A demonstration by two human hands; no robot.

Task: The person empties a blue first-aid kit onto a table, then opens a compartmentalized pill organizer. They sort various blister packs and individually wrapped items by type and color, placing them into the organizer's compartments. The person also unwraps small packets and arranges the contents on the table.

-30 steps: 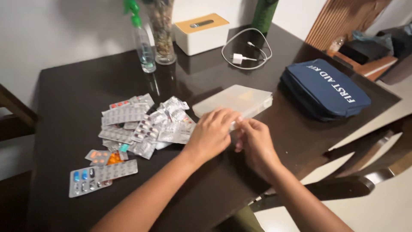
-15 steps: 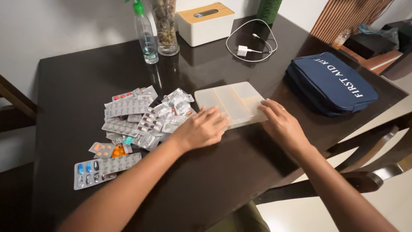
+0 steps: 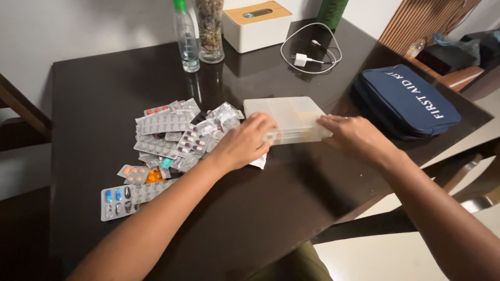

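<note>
A flat translucent plastic pill box (image 3: 287, 115) lies closed on the dark table (image 3: 94, 93). My left hand (image 3: 245, 141) grips its left front corner, fingers curled over the edge. My right hand (image 3: 355, 136) rests against its right front corner, fingers on the side. To the left of the box spreads a pile of blister packs of pills (image 3: 172, 136), silver with white, red, orange and blue tablets. One long strip (image 3: 131, 198) lies nearest the front left.
A navy first aid pouch (image 3: 411, 101) lies at the right edge. At the back stand a spray bottle (image 3: 186, 39), a glass jar (image 3: 210, 31), a white tissue box with a wooden lid (image 3: 256, 25) and a white charger with cable (image 3: 308, 54). A chair (image 3: 21, 112) stands left.
Both hands moved apart from the middle of the box's front edge out to its two front corners. The box stayed closed on the table. The camera view shifted slightly downward.
</note>
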